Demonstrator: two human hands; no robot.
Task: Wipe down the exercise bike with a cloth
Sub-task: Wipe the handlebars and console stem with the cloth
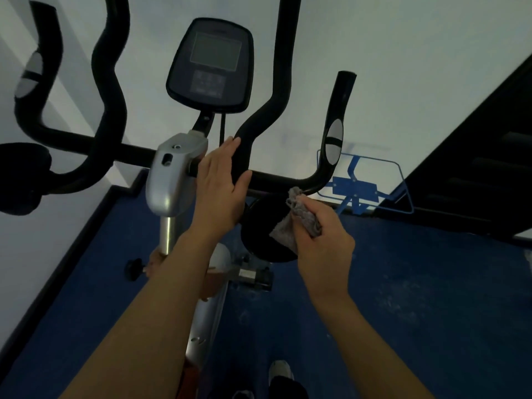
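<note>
The exercise bike fills the view, with a dark console (211, 66) at top centre, black curved handlebars (276, 180) and a silver stem (172, 177). My left hand (220, 188) rests flat against the inner right handlebar where it bends, fingers straight and together, thumb hooked around the bar. My right hand (322, 243) grips a crumpled grey cloth (299, 217). The cloth's top corner touches the crossbar just left of the outer right grip with its silver pulse sensor (334, 139).
Blue floor (403, 298) lies below. White walls stand ahead and to the left. A dark sloping structure (475, 154) rises at right, with a blue metal frame (362, 185) in front of it. A black knob (134, 267) sticks out low on the stem. My shoe (280, 370) shows at the bottom.
</note>
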